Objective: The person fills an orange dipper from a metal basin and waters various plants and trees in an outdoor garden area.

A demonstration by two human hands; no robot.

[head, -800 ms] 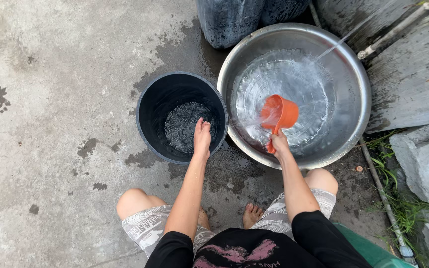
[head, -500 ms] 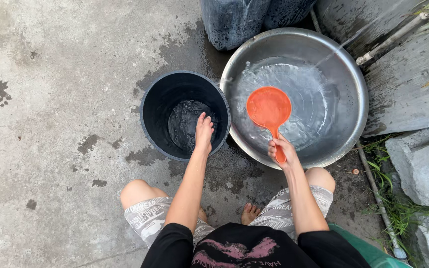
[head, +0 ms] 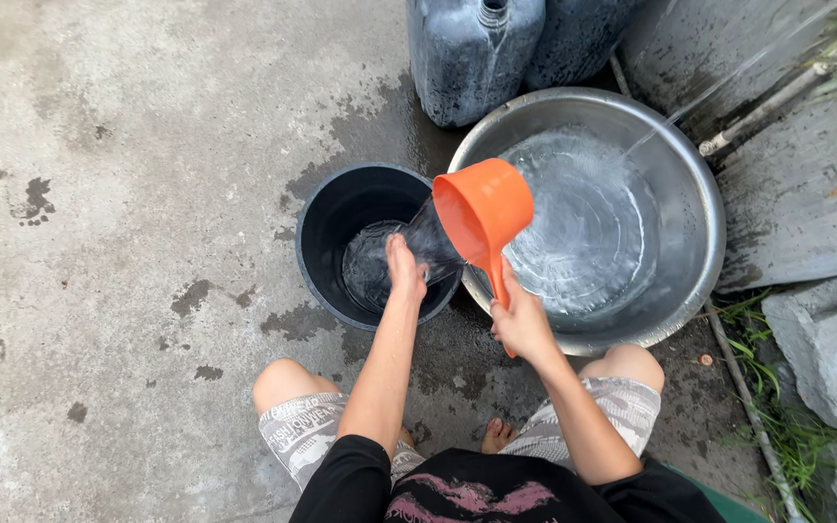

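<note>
Head view, right hand [head: 520, 324] gripping orange plastic dipper [head: 481, 215], left hand [head: 404, 268] spread inside round black bucket [head: 326, 228]

I squat on the concrete floor [head: 128, 291] with the bucket [head: 326, 228] ahead of my left knee and the wide basin [head: 690, 261] just to its right, their rims near touching. My left hand [head: 405, 269] rests on the bucket's near rim. My right hand [head: 520, 324] holds the dipper [head: 481, 213] by its handle, its cup tipped above the gap between the two vessels. Two jugs [head: 472, 58] stand behind them. A pipe [head: 762, 108] lies beyond the basin's right edge, with stones [head: 825, 339] to my right.
</note>
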